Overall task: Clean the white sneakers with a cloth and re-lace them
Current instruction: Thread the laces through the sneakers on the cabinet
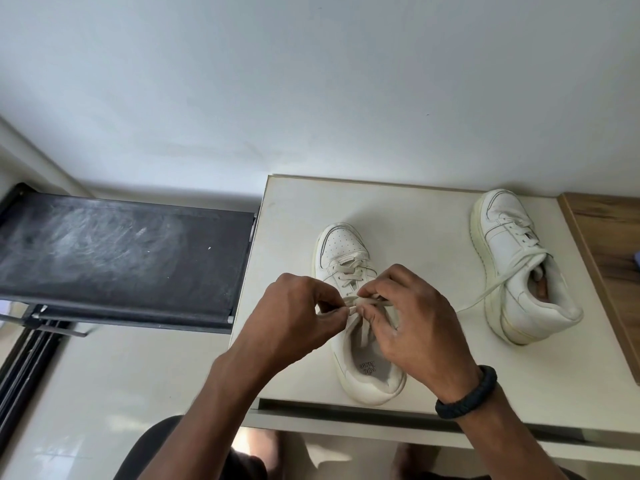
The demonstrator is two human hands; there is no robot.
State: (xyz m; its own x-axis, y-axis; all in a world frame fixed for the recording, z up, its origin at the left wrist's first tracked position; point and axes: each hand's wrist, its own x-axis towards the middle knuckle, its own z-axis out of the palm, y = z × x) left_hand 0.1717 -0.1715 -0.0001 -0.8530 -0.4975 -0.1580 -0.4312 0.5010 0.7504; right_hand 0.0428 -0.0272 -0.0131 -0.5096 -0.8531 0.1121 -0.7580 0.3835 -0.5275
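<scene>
Tabletop [536,382]: 2 obstacles. Near sneaker [343,251] stands centre-left, left hand [298,313] and right hand [415,327] pinching its laces [353,301] — approach from above blocked. Far sneaker [505,237] sits right rear; its loose lace [479,298] crosses the gap between. Bare strip along the rear edge, wall [311,81] behind. Front-right corner bare.

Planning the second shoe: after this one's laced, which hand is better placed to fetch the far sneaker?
Probably the right hand: the far sneaker sits to its right, loose lace trailing toward it; the left hand would cross the near sneaker.
</scene>
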